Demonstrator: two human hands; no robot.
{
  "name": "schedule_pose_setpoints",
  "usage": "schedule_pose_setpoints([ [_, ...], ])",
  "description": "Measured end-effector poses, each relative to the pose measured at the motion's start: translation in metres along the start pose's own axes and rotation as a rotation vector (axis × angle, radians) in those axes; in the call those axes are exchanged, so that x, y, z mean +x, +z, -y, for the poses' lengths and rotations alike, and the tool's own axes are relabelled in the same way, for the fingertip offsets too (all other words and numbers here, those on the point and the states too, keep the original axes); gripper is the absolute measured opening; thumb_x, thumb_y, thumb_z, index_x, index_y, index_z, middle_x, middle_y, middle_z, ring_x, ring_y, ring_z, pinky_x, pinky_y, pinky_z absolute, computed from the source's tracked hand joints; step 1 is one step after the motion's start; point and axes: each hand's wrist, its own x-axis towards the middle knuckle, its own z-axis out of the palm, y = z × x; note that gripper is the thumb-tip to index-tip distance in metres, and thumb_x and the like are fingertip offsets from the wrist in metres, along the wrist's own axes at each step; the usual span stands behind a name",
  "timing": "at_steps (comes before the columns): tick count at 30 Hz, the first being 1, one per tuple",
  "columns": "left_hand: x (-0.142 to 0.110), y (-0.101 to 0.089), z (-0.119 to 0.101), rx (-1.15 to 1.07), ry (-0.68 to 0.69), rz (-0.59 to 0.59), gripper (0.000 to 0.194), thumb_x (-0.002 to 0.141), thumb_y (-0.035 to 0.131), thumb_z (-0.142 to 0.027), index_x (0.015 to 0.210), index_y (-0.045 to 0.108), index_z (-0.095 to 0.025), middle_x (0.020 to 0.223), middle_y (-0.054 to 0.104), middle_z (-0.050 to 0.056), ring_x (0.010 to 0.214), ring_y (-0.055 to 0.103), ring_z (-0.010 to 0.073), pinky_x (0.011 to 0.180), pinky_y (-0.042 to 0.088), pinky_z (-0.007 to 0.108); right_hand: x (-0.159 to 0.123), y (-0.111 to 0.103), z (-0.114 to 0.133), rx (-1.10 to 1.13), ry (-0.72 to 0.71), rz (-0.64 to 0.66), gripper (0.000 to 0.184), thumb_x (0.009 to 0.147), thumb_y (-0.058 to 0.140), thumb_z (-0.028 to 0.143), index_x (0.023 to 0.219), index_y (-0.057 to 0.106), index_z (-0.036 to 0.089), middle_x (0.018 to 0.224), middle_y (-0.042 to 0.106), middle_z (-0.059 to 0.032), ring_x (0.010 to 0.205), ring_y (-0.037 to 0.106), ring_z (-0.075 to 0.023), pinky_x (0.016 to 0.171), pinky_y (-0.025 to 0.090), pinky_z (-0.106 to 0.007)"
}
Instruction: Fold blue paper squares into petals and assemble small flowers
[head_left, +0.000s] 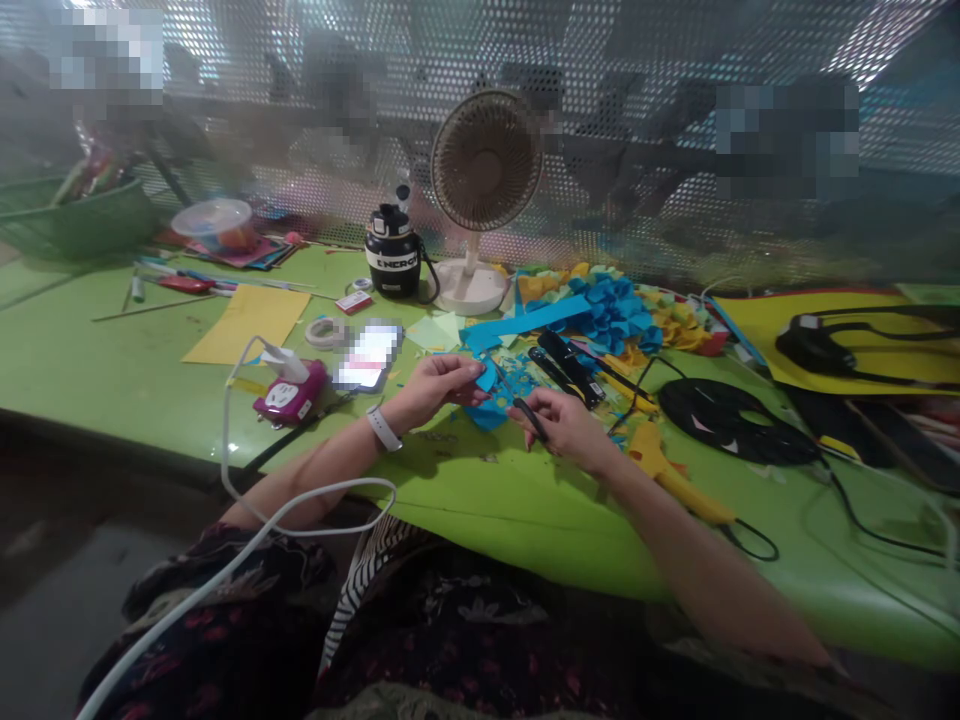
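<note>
Between the thumb and fingers of my left hand [442, 388] is a small piece of blue paper [487, 377]. My right hand [564, 428] grips a pair of scissors [531, 418] by its dark handles, with the blades pointing up and left toward the paper. Blue and yellow paper scraps [517, 385] lie on the green table [442, 490] just beyond both hands. A long blue paper strip [529, 320] rests behind them. To its right is a heap of blue paper petals [611, 310], mixed with yellow ones.
A fan [487, 160] and a black jug [394, 260] stand at the back. Left are a phone [369, 355], a tape roll [325, 332], a pink power adapter [291, 398] and a white cable [322, 492]. Right are a yellow glue gun [679, 475] and a black coil [697, 415].
</note>
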Motion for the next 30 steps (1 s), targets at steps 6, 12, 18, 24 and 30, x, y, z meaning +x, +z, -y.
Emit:
schedule_pose_setpoints([
  [6,0.000,-0.001,0.000,0.007,0.003,0.003,0.032,0.074,0.086,-0.037,0.082,0.067,-0.014,0.066,0.073,0.003,0.061,0.072,0.0129,0.060,0.058,0.021,-0.001,0.001,0.002,-0.001,0.008,-0.017,0.061,0.059,0.075,0.078,0.068,0.050,0.022,0.052,0.061,0.0004,0.045,0.044,-0.0101,0.045,0.028,-0.025],
  [12,0.001,-0.002,0.001,0.004,0.008,0.003,0.032,0.073,0.087,-0.038,0.082,0.068,-0.014,0.067,0.073,0.004,0.062,0.072,0.0134,0.059,0.058,0.021,-0.002,0.002,0.006,0.008,0.023,-0.014,0.062,0.058,0.076,0.078,0.067,0.051,0.022,0.052,0.062,-0.0002,0.045,0.045,-0.0105,0.044,0.028,-0.025],
  [18,0.001,-0.002,0.001,0.014,-0.003,0.005,0.027,0.076,0.084,-0.034,0.081,0.067,-0.014,0.066,0.072,0.002,0.063,0.073,0.0140,0.059,0.058,0.021,-0.002,0.001,0.004,0.010,-0.007,-0.032,0.061,0.057,0.077,0.076,0.065,0.050,0.022,0.050,0.060,0.0008,0.045,0.048,-0.0113,0.044,0.030,-0.025],
  [24,0.002,0.001,-0.002,-0.065,0.009,-0.051,0.033,0.073,0.087,-0.036,0.082,0.064,-0.014,0.066,0.070,0.000,0.060,0.075,0.0166,0.046,0.053,0.018,0.005,-0.003,-0.003,0.011,-0.030,-0.166,0.059,0.058,0.078,0.074,0.067,0.052,0.022,0.053,0.062,-0.0003,0.045,0.047,-0.0115,0.045,0.033,-0.026],
  [30,0.003,0.005,-0.007,-0.174,-0.025,-0.163,0.031,0.082,0.079,-0.036,0.074,0.059,-0.015,0.061,0.066,-0.001,0.067,0.077,0.0187,0.055,0.058,0.020,0.016,-0.008,-0.020,-0.279,-0.035,-0.249,0.051,0.065,0.075,0.068,0.064,0.051,0.023,0.055,0.059,0.0001,0.051,0.050,-0.0140,0.050,0.036,-0.027],
])
